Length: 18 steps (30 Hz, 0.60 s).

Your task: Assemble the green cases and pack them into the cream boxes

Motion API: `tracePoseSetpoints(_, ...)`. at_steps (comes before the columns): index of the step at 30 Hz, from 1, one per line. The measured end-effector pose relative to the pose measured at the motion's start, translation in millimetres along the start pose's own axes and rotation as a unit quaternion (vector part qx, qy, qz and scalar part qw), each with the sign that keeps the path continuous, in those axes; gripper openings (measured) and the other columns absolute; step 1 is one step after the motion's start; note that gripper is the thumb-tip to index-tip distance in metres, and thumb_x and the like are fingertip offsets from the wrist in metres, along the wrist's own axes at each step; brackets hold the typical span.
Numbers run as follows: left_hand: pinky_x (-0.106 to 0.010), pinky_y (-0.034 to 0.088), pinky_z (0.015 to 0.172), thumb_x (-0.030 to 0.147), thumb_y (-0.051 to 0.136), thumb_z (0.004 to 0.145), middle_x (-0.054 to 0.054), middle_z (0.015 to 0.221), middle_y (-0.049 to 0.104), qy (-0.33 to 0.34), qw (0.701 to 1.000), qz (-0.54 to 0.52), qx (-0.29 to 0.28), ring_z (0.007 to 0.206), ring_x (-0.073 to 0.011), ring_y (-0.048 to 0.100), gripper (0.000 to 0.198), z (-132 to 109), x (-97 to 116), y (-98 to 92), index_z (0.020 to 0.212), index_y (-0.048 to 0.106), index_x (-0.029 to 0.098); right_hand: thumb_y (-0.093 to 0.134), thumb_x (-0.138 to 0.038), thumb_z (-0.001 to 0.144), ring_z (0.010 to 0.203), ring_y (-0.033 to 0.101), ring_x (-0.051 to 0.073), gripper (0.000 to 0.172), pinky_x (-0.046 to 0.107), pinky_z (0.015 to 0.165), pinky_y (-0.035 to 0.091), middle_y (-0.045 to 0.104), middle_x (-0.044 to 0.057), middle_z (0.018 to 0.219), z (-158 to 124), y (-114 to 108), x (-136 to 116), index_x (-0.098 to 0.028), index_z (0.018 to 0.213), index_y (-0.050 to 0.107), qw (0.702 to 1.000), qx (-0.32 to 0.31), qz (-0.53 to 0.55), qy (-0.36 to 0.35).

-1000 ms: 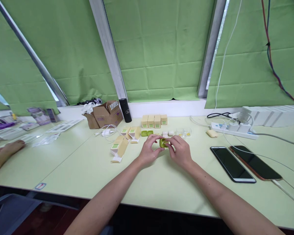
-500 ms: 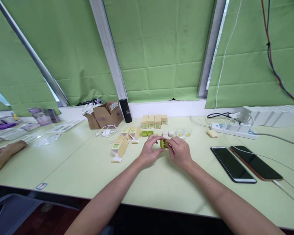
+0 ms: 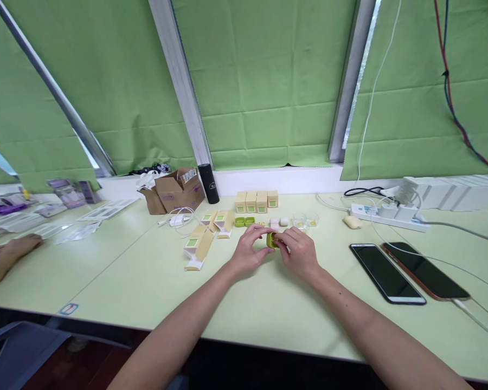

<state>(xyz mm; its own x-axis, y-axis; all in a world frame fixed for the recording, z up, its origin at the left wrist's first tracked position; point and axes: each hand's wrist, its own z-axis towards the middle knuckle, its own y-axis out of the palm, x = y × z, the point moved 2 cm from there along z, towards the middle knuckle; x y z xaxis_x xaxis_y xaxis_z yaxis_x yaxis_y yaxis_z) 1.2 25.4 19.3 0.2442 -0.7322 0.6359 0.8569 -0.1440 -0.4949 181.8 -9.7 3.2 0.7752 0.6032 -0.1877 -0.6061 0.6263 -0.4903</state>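
Just above the table, my left hand (image 3: pixel 247 252) grips a small green case (image 3: pixel 270 240) between thumb and fingers, its open side turned to the right. The fingers of my right hand (image 3: pixel 300 253) are pinched together at that opening and partly inside it. Whatever they may hold there is hidden. Behind my hands lies an open green case (image 3: pixel 244 221) in two halves. Beside it stand a pinkish-white piece (image 3: pixel 274 223) and clear small containers (image 3: pixel 305 220). Opened cream cartons (image 3: pixel 199 242) with green labels lie left of my left hand.
Closed small cartons (image 3: pixel 256 202) line up at the back, near a black bottle (image 3: pixel 208 184) and a brown cardboard box (image 3: pixel 174 192). Two phones (image 3: pixel 386 273), a power strip (image 3: pixel 390 216) and cables are on the right. Another person's hand (image 3: pixel 22 246) rests at far left.
The green case has turned slightly between my hands, and my right fingers have shifted a little at its opening. Otherwise my hands stay in place.
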Motion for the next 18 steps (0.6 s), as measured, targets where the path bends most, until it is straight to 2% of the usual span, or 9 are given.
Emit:
tracePoseSetpoints(12, -0.045, 0.051, 0.105, 0.026, 0.082, 0.083, -0.009, 0.114, 0.063, 0.006, 1.000, 0.006, -0.005, 0.112, -0.0260, 0.062, 0.044, -0.9, -3.9, 0.5, 0.125, 0.072, 0.027, 0.052, -0.015, 0.100, 0.075, 0.060, 0.019, 0.023, 0.031, 0.066, 0.043, 0.071, 0.004, 0.079, -2.1, 1.9, 1.4, -0.023, 0.091, 0.072, 1.000, -0.007, 0.030, -0.001)
tracePoseSetpoints(18, -0.045, 0.052, 0.104, 0.020, 0.077, 0.085, -0.010, 0.118, 0.065, 0.023, 0.999, 0.028, -0.004, 0.117, -0.0266, 0.059, 0.045, 0.9, -5.6, -2.6, 0.129, 0.070, 0.027, 0.054, -0.014, 0.097, 0.080, 0.063, 0.021, 0.022, 0.033, 0.066, 0.046, 0.073, 0.005, 0.085, -2.1, -1.9, 4.6, -0.023, 0.109, 0.071, 0.999, -0.033, 0.032, -0.008)
